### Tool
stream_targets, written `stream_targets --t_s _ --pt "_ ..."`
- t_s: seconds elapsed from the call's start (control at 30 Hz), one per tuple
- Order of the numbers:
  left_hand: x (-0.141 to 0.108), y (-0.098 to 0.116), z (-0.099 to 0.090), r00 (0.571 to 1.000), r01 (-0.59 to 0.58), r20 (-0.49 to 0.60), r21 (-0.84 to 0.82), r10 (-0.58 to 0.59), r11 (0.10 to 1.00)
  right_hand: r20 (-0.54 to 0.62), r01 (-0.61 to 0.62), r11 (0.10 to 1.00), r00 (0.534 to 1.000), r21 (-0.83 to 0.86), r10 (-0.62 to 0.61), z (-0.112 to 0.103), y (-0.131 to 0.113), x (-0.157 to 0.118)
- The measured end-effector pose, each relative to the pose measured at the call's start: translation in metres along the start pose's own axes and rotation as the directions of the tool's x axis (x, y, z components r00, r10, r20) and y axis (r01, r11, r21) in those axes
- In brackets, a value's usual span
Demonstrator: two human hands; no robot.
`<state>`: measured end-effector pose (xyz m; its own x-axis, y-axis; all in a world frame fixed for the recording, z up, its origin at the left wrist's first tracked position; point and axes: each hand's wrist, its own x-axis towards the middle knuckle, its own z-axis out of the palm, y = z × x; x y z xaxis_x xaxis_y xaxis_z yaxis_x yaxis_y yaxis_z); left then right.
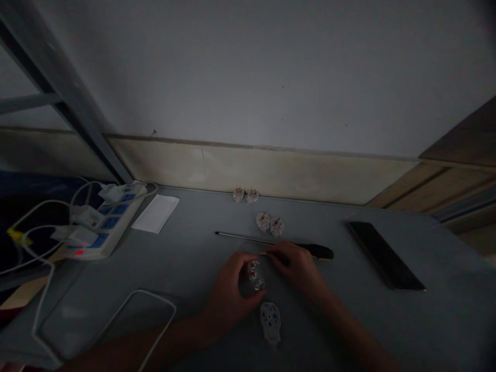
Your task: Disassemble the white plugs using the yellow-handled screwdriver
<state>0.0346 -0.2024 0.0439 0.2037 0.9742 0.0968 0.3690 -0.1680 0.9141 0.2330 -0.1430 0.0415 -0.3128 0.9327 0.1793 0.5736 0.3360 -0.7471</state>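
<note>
Dim light falls on a pale grey wall (271,67) with a cream skirting band (251,173) along its foot. A metal frame (65,88) slants down at the upper left, and wooden panels (457,155) stand at the right. Below them lies a grey desk (349,325).

At the desk's left edge sits a white power strip (110,227) with blue sockets, several white chargers (83,217) plugged in and a small red light (79,252) lit. White cables (42,289) trail from it toward the near left corner, one looping around a dark, rounded rectangular slab (104,325). A white paper sheet (156,213) lies just right of the strip, and a long black slab (387,256), possibly a phone or a case, lies aslant near the right edge.

Two small plug pieces (245,195) sit side by side by the far edge. Another pair (269,223) lies nearer, just behind a black-handled screwdriver (318,251), whose long metal shaft points left.

Near the middle of the near half, the left hand (228,292) curls around a plug body (256,275) with brass parts, holding it upright against the desk. The right hand (294,266) rests just beside it, fingers together over a thin yellowish rod (263,253); whether they grip the rod, I cannot tell. A white plug faceplate (270,323) lies just below the hands.
</note>
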Motion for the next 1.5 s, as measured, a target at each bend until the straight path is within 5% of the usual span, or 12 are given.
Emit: stream_targets --t_s 0.17,0.43,0.87,1.13,1.5 --pt "0.000 0.000 -0.001 0.999 -0.002 0.034 -0.019 0.003 1.000 -0.079 0.071 0.997 0.994 -0.020 -0.073 -0.006 -0.004 -0.002" --pt "0.000 -0.006 0.002 0.998 -0.022 0.052 -0.038 0.024 0.999 0.048 0.371 0.920 0.924 0.125 -0.379 -0.009 -0.018 -0.007" --pt "0.004 -0.004 0.000 0.992 -0.072 0.101 -0.033 0.075 0.997 0.061 0.501 0.865 0.864 -0.004 -0.500 0.000 -0.012 -0.007" --pt "0.002 0.001 -0.001 0.992 -0.055 0.113 -0.003 0.055 0.998 -0.019 0.318 0.947 0.948 0.036 -0.318 -0.028 -0.008 -0.002" --pt "0.001 -0.001 -0.001 0.991 -0.061 0.120 -0.002 0.060 0.998 0.151 0.107 0.991 0.984 -0.076 -0.094 -0.016 0.004 0.000"
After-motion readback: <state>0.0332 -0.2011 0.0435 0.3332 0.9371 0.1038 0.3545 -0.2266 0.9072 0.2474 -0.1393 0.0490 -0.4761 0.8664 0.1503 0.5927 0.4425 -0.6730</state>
